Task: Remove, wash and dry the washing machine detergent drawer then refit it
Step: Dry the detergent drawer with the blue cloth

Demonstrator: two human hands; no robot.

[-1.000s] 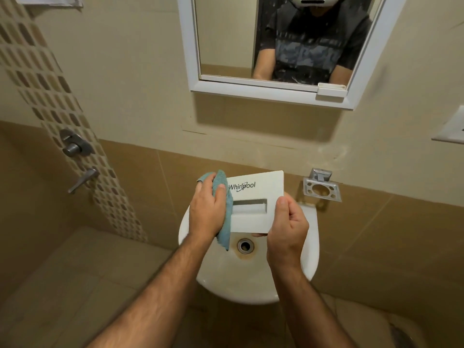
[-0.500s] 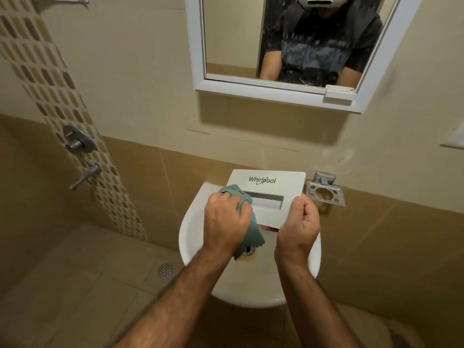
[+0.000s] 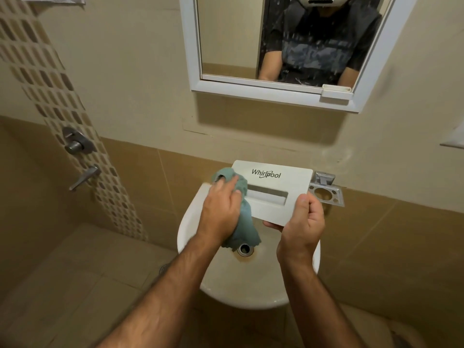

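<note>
The white detergent drawer (image 3: pixel 276 187), its Whirlpool front panel facing me, is held over the white wash basin (image 3: pixel 251 280). My right hand (image 3: pixel 301 227) grips the panel's lower right corner. My left hand (image 3: pixel 221 209) presses a teal cloth (image 3: pixel 243 222) against the panel's left end, and the cloth hangs down toward the drain (image 3: pixel 245 249). The drawer's body behind the panel is hidden.
A metal holder (image 3: pixel 326 192) is fixed to the wall just right of the drawer. A white-framed mirror (image 3: pixel 276 46) hangs above. Shower valve and lever (image 3: pixel 77 159) sit on the left wall. Tiled floor lies below the basin.
The cloth and my left hand slid from the panel's top left corner down across its left side, then back up to the left end. The drawer shifted slightly right.
</note>
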